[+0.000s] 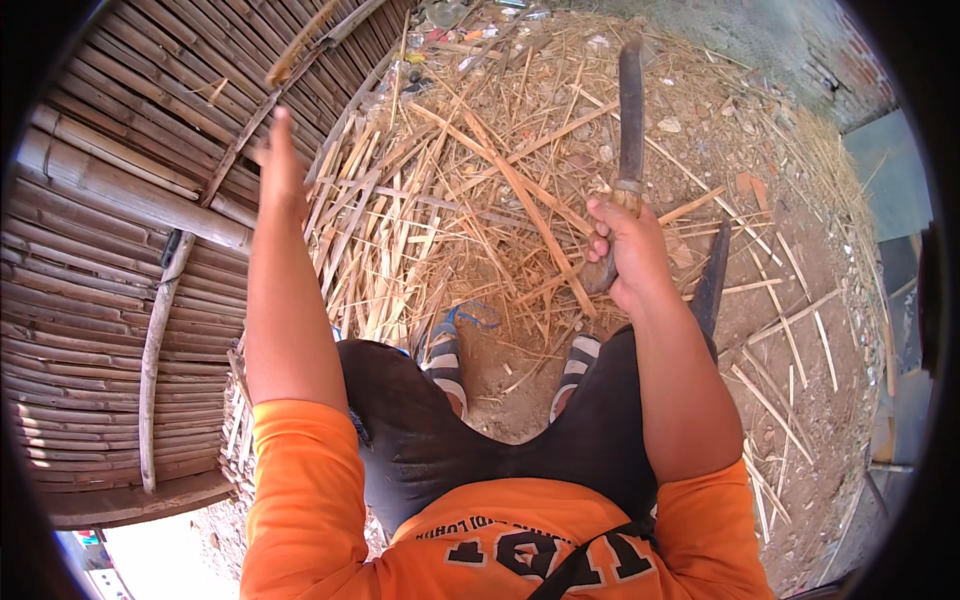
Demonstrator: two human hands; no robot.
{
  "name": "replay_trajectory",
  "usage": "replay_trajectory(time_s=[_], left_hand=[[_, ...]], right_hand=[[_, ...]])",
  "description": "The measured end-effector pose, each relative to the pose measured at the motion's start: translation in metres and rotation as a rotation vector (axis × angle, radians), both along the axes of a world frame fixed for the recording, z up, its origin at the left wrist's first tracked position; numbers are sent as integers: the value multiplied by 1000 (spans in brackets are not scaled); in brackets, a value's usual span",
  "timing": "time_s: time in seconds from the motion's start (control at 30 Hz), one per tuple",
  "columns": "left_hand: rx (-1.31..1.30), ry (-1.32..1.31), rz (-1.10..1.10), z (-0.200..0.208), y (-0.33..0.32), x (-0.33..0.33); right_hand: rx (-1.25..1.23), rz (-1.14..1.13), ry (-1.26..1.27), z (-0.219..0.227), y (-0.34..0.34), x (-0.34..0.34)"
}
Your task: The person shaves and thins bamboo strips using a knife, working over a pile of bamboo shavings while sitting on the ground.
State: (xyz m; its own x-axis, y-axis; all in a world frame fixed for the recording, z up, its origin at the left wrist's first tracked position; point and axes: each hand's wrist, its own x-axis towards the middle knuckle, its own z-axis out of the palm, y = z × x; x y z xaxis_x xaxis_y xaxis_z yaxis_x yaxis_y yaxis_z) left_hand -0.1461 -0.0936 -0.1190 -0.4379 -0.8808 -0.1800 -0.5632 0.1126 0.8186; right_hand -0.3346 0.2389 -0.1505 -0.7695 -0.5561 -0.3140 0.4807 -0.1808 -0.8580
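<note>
My right hand point(630, 245) is wrapped round the wooden handle of a machete point(631, 120). Its long dark blade points away from me, above the littered ground. Out to the left, my left hand point(284, 165) is raised with its fingers stretched out, seen nearly edge-on. Nothing shows in it, and it is nearest to the bamboo slat wall point(190, 110); whether it touches the wall I cannot tell. Beyond my knees lies a heap of split bamboo strips point(390, 230), with longer strips crossing over it.
A dark tapered blade-like piece point(711, 280) stands by my right knee, partly hidden. Loose strips point(780, 410) lie on the dirt at the right. A bamboo pole point(130, 190) runs along the left wall. Grey-blue panels point(890, 180) stand at far right, and litter point(445, 15) lies at the back.
</note>
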Motion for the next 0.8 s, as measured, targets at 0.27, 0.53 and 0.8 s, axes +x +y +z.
replay_trajectory(time_s=[0.27, 0.53, 0.8], left_hand=[[238, -623, -524, -109, 44, -17], [146, -471, -509, -189, 114, -121], [284, -481, -632, -362, 240, -163]], right_hand=[[-219, -211, -117, -12, 55, -63], [-448, -264, -106, 4, 90, -82], [-491, -361, -167, -3, 122, -103]])
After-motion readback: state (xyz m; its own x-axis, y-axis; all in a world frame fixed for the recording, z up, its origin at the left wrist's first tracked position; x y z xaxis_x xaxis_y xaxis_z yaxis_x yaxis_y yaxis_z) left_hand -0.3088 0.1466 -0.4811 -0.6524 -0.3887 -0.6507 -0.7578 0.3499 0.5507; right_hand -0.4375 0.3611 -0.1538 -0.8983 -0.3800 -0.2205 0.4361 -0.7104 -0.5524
